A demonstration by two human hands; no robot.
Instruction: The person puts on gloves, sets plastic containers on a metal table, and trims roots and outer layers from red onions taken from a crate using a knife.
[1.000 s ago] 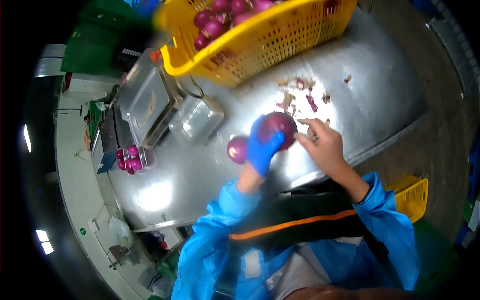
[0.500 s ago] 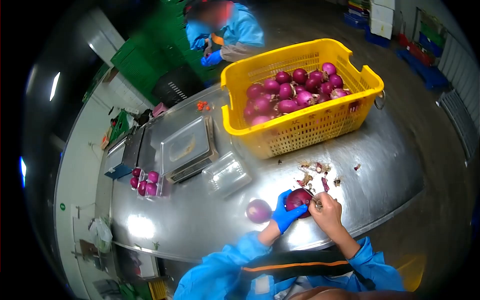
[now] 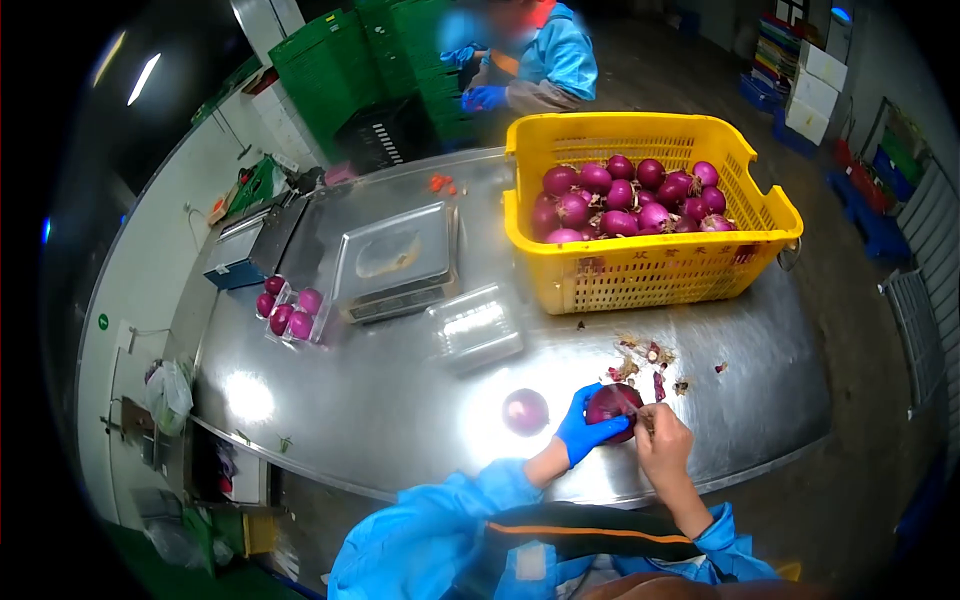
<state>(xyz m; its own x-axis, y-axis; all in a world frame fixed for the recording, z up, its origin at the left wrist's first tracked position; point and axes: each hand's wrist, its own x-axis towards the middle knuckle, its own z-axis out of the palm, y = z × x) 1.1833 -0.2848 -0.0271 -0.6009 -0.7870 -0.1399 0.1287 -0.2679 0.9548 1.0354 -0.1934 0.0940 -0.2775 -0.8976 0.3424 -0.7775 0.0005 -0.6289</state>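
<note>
My left hand, in a blue glove, is wrapped round a red onion above the front of the metal table. My bare right hand is closed at the onion's right side, its fingers pinched together. A thin pale streak runs from those fingertips over the onion; whether it is a blade or peeling skin I cannot make out. Another red onion, paler on top, lies on the table left of my gloved hand. Just beyond my hands are scraps of dry skin and roots.
A yellow basket of red onions stands at the back right. Left of it are a clear plastic tray, a metal scale and a tray of packed onions. Across the metal table, a person in blue works.
The view has shifted, so the basket and table sit differently in it. My left hand still holds the onion; my right hand has drawn slightly down its right side.
</note>
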